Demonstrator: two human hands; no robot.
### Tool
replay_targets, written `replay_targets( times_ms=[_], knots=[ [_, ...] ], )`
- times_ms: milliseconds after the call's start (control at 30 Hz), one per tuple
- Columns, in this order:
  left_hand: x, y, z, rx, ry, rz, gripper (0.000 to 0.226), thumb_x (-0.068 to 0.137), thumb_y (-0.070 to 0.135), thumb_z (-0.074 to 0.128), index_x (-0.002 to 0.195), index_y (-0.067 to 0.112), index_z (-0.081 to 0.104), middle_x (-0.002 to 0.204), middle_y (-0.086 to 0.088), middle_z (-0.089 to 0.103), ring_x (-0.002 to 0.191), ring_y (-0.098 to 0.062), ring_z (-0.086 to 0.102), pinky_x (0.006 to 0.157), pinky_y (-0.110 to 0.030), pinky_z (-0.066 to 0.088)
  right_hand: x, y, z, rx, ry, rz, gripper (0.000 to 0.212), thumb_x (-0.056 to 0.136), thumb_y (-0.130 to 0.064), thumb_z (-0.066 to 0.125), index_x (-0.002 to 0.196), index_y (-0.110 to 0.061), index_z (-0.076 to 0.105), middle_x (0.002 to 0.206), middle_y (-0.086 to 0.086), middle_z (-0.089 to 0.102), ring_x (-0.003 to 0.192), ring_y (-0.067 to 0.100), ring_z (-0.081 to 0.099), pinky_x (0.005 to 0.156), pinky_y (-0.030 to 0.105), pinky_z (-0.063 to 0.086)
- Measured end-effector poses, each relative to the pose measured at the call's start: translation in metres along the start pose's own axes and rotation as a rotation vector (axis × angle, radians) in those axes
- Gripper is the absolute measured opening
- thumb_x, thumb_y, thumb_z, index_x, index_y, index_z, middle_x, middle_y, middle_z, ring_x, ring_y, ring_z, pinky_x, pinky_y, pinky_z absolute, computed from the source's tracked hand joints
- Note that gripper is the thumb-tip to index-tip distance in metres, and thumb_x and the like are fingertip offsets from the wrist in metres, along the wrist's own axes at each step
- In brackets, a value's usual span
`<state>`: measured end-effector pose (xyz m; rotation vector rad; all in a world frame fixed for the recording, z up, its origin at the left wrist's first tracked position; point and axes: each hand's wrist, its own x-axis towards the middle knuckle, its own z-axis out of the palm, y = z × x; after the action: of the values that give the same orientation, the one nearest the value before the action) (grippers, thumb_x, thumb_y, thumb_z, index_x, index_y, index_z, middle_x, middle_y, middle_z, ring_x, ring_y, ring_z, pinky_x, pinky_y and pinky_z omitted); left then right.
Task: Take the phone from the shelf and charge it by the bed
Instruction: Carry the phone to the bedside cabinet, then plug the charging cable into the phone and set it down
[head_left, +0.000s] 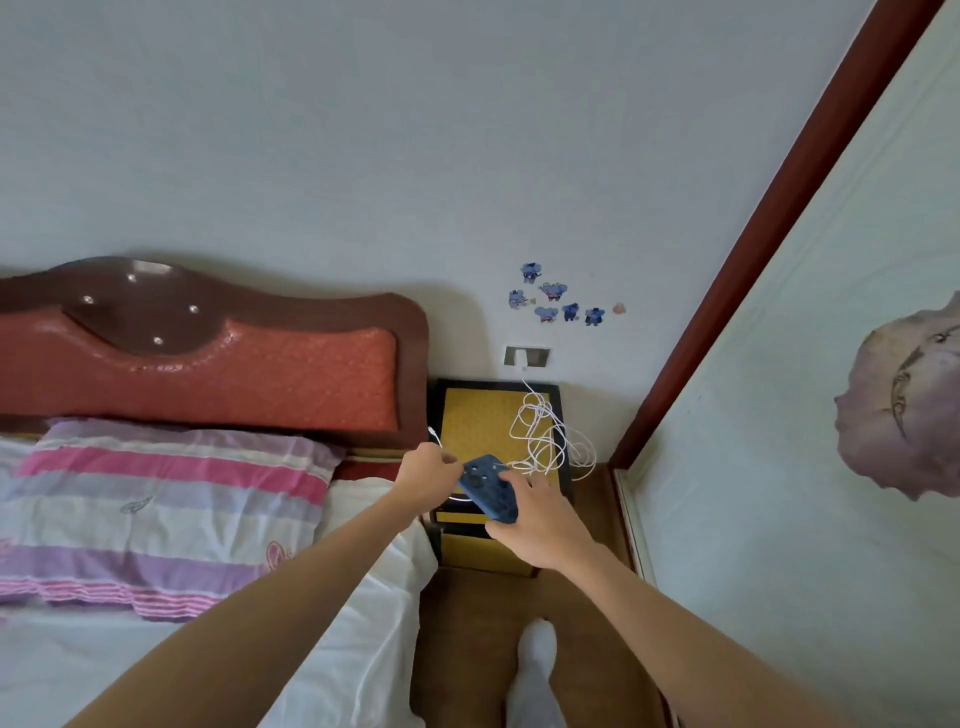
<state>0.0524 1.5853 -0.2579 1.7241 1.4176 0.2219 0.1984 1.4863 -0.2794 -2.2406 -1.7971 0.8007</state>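
Bedroom corner: pale wall (363, 156) behind everything, bed (156, 649) off to the left of the hands, striped pillow (156, 509) against a red padded headboard (208, 374).

Yellow-topped nightstand (478, 421) sits directly under and beyond both hands, squeezed between bed and a dark red door frame (753, 260).

Wall socket (525, 357) is just above the nightstand, past the right hand, with a charger block plugged in. White cable (540, 436) drops from it and lies in a loose tangle on the nightstand top, just beyond the right hand's fingertips.

Right hand (540, 525) is curled around the phone (488, 491), which is blue-cased, back side up, camera end pointing away. It's held tilted over the front edge of the nightstand, not resting on it. Grip is at the near end, probably to keep it steady for plugging.

Left hand (428, 475) is closed in a pinch on the free end of the cable. The plug tip sticks up above the knuckles, and a bright loop of cable shows under the phone. Hand sits just beside the phone's left edge, nearly touching.

My read: fetch is done, plug-in is the current step. Connector isn't in the port yet, as far as I can see; the port itself is hidden.

Slack in the cable looks ample, so no pull on the socket.

Stickers (561, 301) on the wall above the socket, irrelevant.
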Motion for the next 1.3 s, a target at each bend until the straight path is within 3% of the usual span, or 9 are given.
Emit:
replay_targets(
  times_ms=[200, 367, 500, 633, 733, 833, 967, 1100, 1300],
  knots=[
    [0.102, 0.006, 0.006, -0.038, 0.047, -0.148, 0.024, 0.085, 0.008, 0.048, 0.066, 0.006, 0.062, 0.057, -0.002, 0.053, 0.049, -0.011, 0.048, 0.038, -0.011, 0.032, 0.111, 0.03, -0.01, -0.02, -0.089, -0.038, 0.075, 0.087, -0.046, 0.063, 0.15, -0.02, 0.031, 0.144, 0.014, 0.045, 0.131, 0.032, 0.042, 0.102, 0.042, 0.044],
    [0.172, 0.007, 0.018, -0.055, 0.074, -0.27, 0.022, 0.084, 0.013, 0.051, 0.08, 0.005, 0.071, 0.072, -0.006, 0.063, 0.066, -0.017, 0.056, 0.06, -0.023, 0.04, 0.191, 0.052, -0.015, -0.044, -0.191, -0.053, 0.076, 0.085, -0.047, 0.063, 0.149, -0.02, 0.031, 0.142, 0.014, 0.047, 0.128, 0.033, 0.044, 0.101, 0.043, 0.045],
    [0.203, -0.008, 0.025, -0.112, 0.083, -0.367, 0.016, 0.082, 0.011, 0.051, 0.074, 0.017, 0.063, 0.069, -0.008, 0.062, 0.062, -0.024, 0.056, 0.05, -0.018, 0.039, 0.233, 0.06, -0.004, -0.056, -0.273, -0.038, 0.076, 0.084, -0.046, 0.061, 0.149, -0.02, 0.031, 0.141, 0.014, 0.045, 0.128, 0.034, 0.043, 0.1, 0.043, 0.043],
    [0.226, -0.043, 0.033, -0.576, 0.145, -0.573, 0.023, 0.086, 0.016, 0.059, 0.1, 0.0, 0.067, 0.087, -0.017, 0.064, 0.076, -0.031, 0.061, 0.069, -0.038, 0.053, 0.264, 0.054, 0.023, 0.162, -0.357, 0.075, 0.063, 0.083, -0.041, 0.064, 0.138, -0.019, 0.044, 0.125, 0.01, 0.056, 0.118, 0.033, 0.051, 0.095, 0.044, 0.047],
    [0.235, -0.072, 0.044, -1.014, -0.082, -0.74, 0.039, 0.087, 0.041, 0.062, 0.11, 0.01, 0.066, 0.096, -0.016, 0.062, 0.09, -0.029, 0.06, 0.078, -0.045, 0.053, 0.279, 0.039, 0.049, 0.457, -0.358, 0.179, 0.054, 0.083, -0.038, 0.07, 0.129, -0.017, 0.053, 0.109, 0.001, 0.064, 0.101, 0.021, 0.063, 0.077, 0.028, 0.051],
    [0.24, -0.095, 0.057, -1.26, -0.159, -0.807, 0.03, 0.085, 0.041, 0.061, 0.089, 0.012, 0.065, 0.082, -0.015, 0.064, 0.081, -0.027, 0.065, 0.066, -0.038, 0.055, 0.289, 0.019, 0.077, 0.54, -0.475, 0.163, 0.047, 0.086, -0.045, 0.063, 0.127, -0.024, 0.057, 0.112, -0.003, 0.068, 0.099, 0.014, 0.065, 0.075, 0.022, 0.048],
    [0.245, -0.134, 0.066, -1.408, -0.007, -0.934, 0.029, 0.084, 0.034, 0.058, 0.084, 0.006, 0.066, 0.072, -0.016, 0.068, 0.068, -0.03, 0.067, 0.064, -0.036, 0.054, 0.314, 0.013, 0.104, 0.373, -0.511, 0.096, 0.039, 0.097, -0.05, 0.042, 0.091, -0.02, 0.066, 0.094, 0.009, 0.07, 0.094, 0.028, 0.065, 0.072, 0.035, 0.041],
    [0.246, -0.176, 0.067, -1.403, 0.14, -1.073, 0.023, 0.08, 0.029, 0.065, 0.084, 0.007, 0.056, 0.056, -0.01, 0.063, 0.063, -0.03, 0.061, 0.069, -0.041, 0.053, 0.359, 0.031, 0.132, 0.256, -0.426, 0.221, 0.028, 0.097, -0.027, 0.051, 0.086, -0.009, 0.069, 0.076, 0.008, 0.066, 0.075, 0.029, 0.064, 0.069, 0.037, 0.046],
    [0.251, -0.211, 0.071, -1.493, 0.232, -1.11, 0.026, 0.076, 0.028, 0.068, 0.091, 0.012, 0.054, 0.084, -0.011, 0.056, 0.075, -0.029, 0.063, 0.073, -0.045, 0.057, 0.414, 0.05, 0.178, 0.118, -0.315, 0.302, 0.027, 0.097, -0.023, 0.055, 0.113, -0.003, 0.064, 0.107, 0.013, 0.068, 0.084, 0.025, 0.062, 0.07, 0.031, 0.047]
  ],
)
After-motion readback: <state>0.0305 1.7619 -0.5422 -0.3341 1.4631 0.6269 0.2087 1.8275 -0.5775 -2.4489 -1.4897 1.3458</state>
